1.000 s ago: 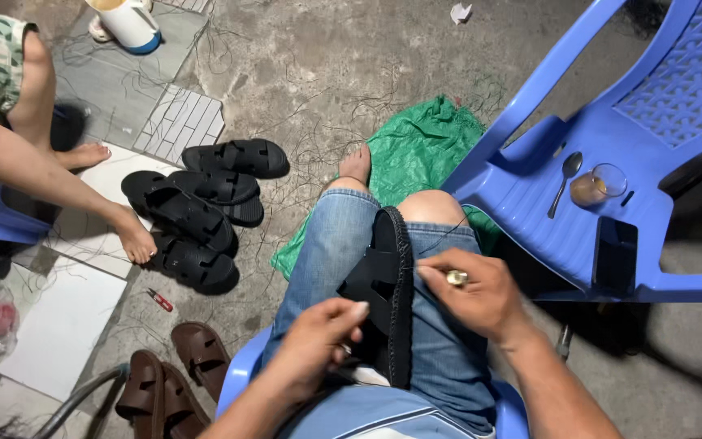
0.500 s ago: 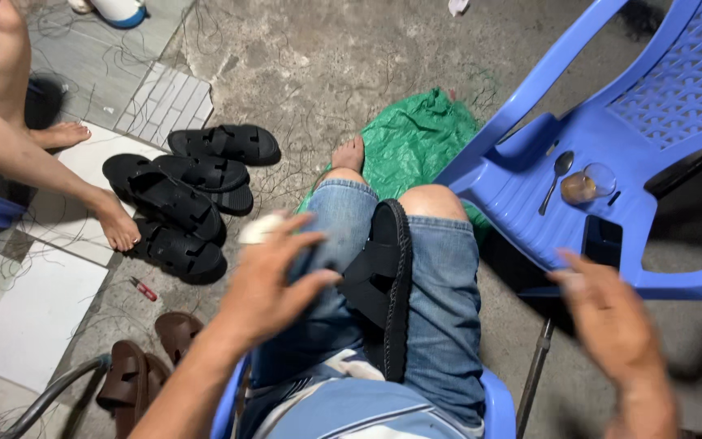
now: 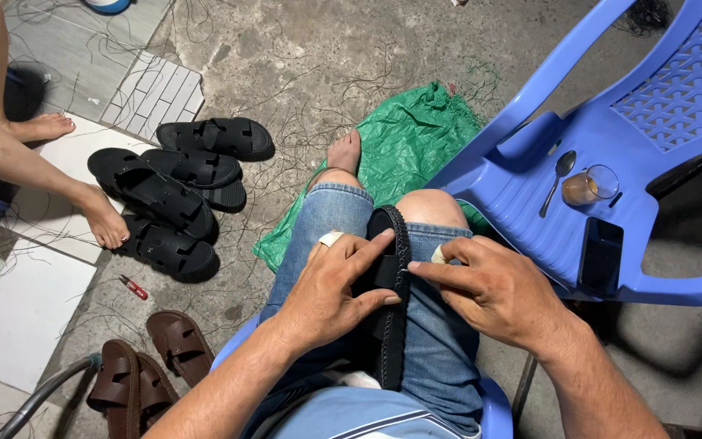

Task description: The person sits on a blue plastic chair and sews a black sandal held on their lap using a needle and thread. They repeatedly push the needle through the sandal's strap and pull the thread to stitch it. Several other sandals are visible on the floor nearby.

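A black sandal [image 3: 390, 293] stands on edge between the seated person's denim-clad thighs, which brace it. The left hand [image 3: 331, 289] presses its strap with spread fingers; the right hand [image 3: 489, 289] pinches its stitched rim.

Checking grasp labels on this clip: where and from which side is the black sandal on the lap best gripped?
Likely by the sole's edges near its middle, gripping from both sides. The black sandal stands on edge between the thighs, its stitched rim up, so both long edges are exposed. The left hand presses one side, the right hand the other. The lower end is hidden.
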